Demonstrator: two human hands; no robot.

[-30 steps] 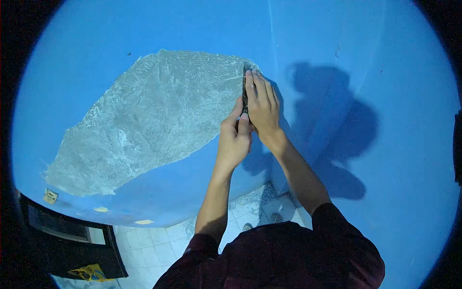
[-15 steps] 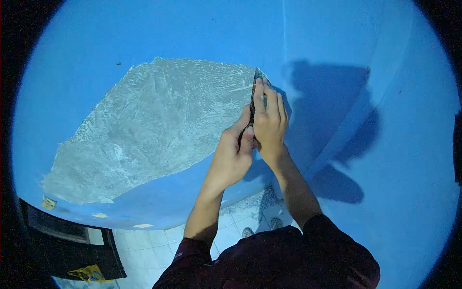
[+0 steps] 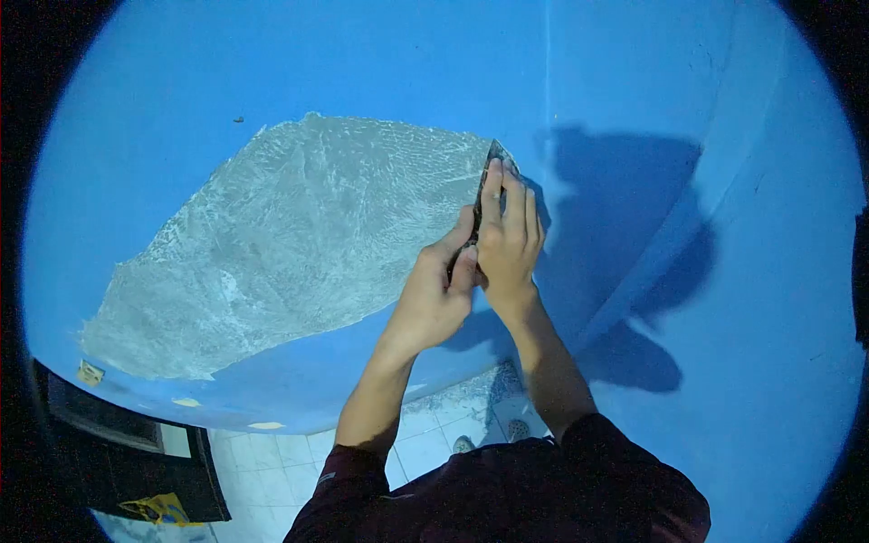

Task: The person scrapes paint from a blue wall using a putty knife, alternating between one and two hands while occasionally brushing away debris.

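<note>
A thin dark blade-like tool (image 3: 483,195) stands nearly edge-on against the blue wall (image 3: 407,54), at the right end of a rough grey patch (image 3: 281,235). Wrapped round the tool's lower end is my left hand (image 3: 439,290), its thumb and fingers closed. Higher up, my right hand (image 3: 511,231) presses on the tool with its fingers extended along the blade's right side. The tool's tip touches the wall near the patch's upper right corner. Part of the handle is hidden by my fingers.
Pale tiled floor (image 3: 294,450) shows below the wall, with two shoe tips near my body. At lower left are a dark piece of furniture (image 3: 118,462) and a yellow item (image 3: 161,509). A wall corner runs down the right, under shadows (image 3: 625,190).
Both hands and the tool have shifted slightly down relative to the patch's upper right edge. The view has moved a little. Both hands keep their hold.
</note>
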